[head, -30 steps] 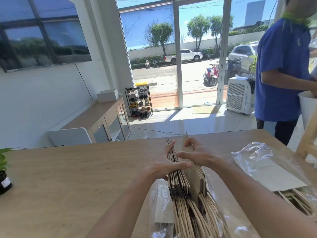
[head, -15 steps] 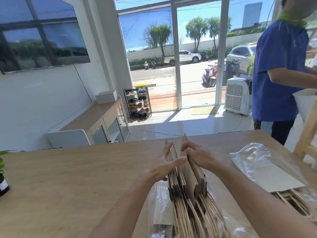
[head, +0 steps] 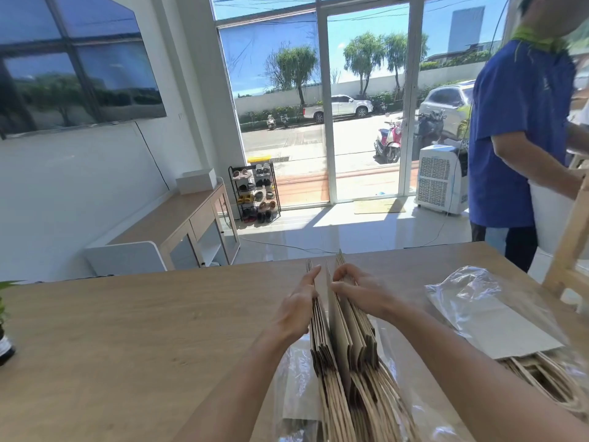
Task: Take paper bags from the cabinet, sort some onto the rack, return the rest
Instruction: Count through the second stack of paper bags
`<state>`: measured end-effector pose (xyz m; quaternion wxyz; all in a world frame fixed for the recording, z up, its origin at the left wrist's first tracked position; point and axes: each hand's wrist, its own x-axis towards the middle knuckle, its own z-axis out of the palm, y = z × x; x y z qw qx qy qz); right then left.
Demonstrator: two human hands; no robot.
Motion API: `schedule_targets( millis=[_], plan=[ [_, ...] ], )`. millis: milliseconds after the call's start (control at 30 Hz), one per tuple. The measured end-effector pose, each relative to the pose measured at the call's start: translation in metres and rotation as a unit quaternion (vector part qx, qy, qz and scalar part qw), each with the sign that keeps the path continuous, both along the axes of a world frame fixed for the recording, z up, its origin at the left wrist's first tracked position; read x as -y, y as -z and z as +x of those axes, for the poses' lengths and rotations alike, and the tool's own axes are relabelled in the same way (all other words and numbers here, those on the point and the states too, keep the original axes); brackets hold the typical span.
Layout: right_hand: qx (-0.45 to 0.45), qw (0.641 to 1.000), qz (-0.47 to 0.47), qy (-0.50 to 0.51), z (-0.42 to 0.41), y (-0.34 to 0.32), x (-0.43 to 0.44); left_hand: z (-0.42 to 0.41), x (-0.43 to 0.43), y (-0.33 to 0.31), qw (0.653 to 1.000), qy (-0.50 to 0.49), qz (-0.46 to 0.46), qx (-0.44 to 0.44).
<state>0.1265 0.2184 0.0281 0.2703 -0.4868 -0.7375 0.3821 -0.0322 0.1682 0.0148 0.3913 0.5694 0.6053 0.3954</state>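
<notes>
On the wooden table (head: 143, 330) straight ahead, the paper bags (head: 344, 339) stand on edge between both hands, long axis running away from the body, handles nearest it. The left hand (head: 298, 309) lies flat, fingers straight, against the stack's left part. The right hand (head: 357, 290) curls its fingers over the right part's top edges, parting a gap where the next bag likely lifts out.
</notes>
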Motion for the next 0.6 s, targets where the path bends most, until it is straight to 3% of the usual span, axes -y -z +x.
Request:
schedule_targets(
  millis=[600],
  plan=[
    [0.030,0.999,-0.007,0.006,-0.0072,-0.0004,0.0022,-0.0060,-0.0028,0.0081,0.999,0.023,0.016,0.037]
  ],
)
